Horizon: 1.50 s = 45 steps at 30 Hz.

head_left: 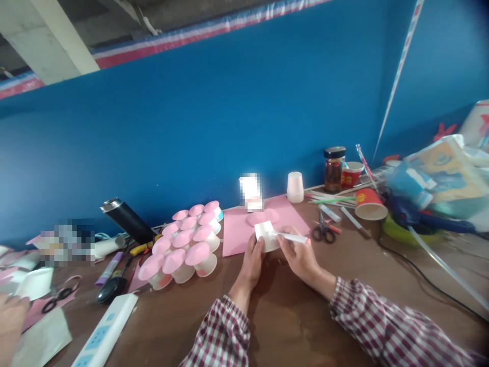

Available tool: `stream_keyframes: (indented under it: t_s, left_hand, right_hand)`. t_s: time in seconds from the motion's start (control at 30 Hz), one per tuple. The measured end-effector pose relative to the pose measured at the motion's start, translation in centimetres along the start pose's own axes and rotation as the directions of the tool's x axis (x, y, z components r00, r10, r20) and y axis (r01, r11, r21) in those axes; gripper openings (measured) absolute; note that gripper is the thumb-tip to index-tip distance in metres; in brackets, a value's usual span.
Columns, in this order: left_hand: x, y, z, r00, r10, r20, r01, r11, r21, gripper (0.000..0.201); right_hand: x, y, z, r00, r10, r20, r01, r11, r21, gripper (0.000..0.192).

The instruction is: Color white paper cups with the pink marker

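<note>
My left hand (251, 264) is closed around a small white paper cup (264, 231), which is tipped on its side in front of me. A white marker (293, 237) with a reddish end is gripped in my right hand (302, 262), its other end pointing at the cup. Just behind the cup, pink paper circles (256, 219) lie on a pink sheet (234, 234). To the left stand several cups (207, 265) in rows, topped with pink paper cones (197, 253).
Upside-down white cups (295, 187) are stacked by the blue partition (214, 117). Scissors (323, 233), a glue tube (330, 213) and a red cup (370, 204) lie to the right. Leftward are a black flask (128, 221) and a power strip (105, 334). Another person's hand (11, 318) shows at far left.
</note>
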State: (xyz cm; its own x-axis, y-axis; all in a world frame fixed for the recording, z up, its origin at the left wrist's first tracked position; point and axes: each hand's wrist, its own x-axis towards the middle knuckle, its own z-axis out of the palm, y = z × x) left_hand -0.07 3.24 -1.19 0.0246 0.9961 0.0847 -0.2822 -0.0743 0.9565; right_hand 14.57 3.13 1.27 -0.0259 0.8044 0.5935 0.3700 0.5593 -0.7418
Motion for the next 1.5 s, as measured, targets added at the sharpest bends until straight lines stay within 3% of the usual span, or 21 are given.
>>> stream_keyframes:
  t_s: [0.23,0.47,0.7,0.97,1.5]
  left_hand:
    - [-0.03,0.11,0.23,1.000,-0.022,0.001,0.022,0.998,-0.059,0.038]
    - [-0.10,0.35,0.20,0.999,-0.045,0.004,0.045,0.999,-0.011,0.041]
    - [-0.14,0.31,0.19,0.999,-0.038,0.039,0.041,0.997,-0.065,0.043]
    - [-0.03,0.20,0.04,1.000,0.018,-0.010,-0.016,0.994,0.107,0.047]
    - [-0.11,0.45,0.32,0.998,-0.024,0.058,0.031,0.991,-0.128,0.041]
  right_hand:
    - [-0.24,0.16,-0.02,1.000,0.014,0.003,-0.014,1.000,0.026,0.019]
    - [-0.14,0.47,0.09,0.999,0.042,-0.025,-0.040,0.994,0.098,0.020]
    - [0.01,0.28,0.04,0.999,0.017,-0.036,-0.014,0.997,0.070,0.020]
    - [-0.03,0.05,-0.03,0.999,-0.002,-0.033,0.003,0.999,0.041,0.020]
    - [0.42,0.06,-0.18,0.998,0.033,-0.049,-0.030,0.997,0.066,0.021]
